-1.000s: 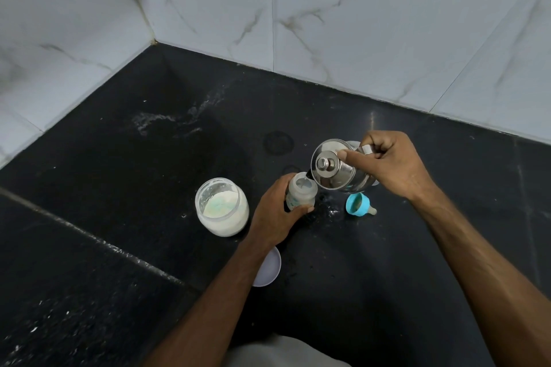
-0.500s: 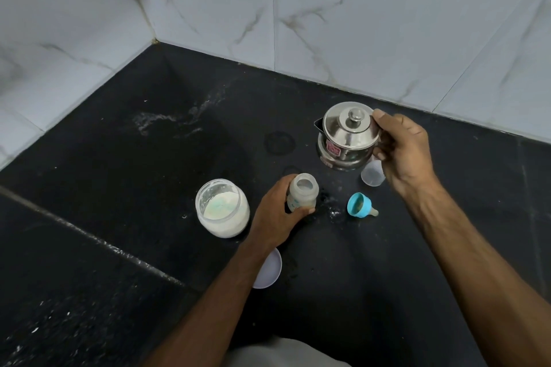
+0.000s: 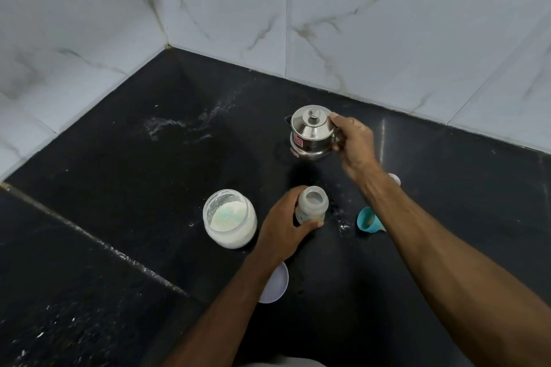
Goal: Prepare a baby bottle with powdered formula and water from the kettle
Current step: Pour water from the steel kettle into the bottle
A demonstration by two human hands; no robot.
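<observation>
Both hands were busy at this point. Left hand (image 3: 283, 225) was wrapped around the baby bottle (image 3: 311, 207), fingers curled round its side, holding it upright on the black counter (image 3: 149, 188). Right hand (image 3: 354, 143) had the little steel kettle (image 3: 311, 132) by its handle side, fingers closed on it.

What changed: a second back the kettle was tipped right over the bottle's mouth, spout down, clearly pouring. Half a second later it was upright again and pulled away, and by this frame it had gone further back, sitting behind the bottle toward the tiled wall (image 3: 387, 39), level, lid on. Couldn't tell if it was already resting on the counter or just above it. So I'd say the water step was done and the kettle was being parked.

Containers, all relative to the bottle:
- bottle itself: open top, no teat on; contents too hard to read, cloudy at best
- powder jar (image 3: 229, 217) just left of it, lid off, white powder about halfway up
- blue funnel (image 3: 368, 219) to its right, lying on its side, with some spilled powder specks between
- white lid (image 3: 274, 283) in front, partly under the left forearm

My guess is capping and shaking was next.
</observation>
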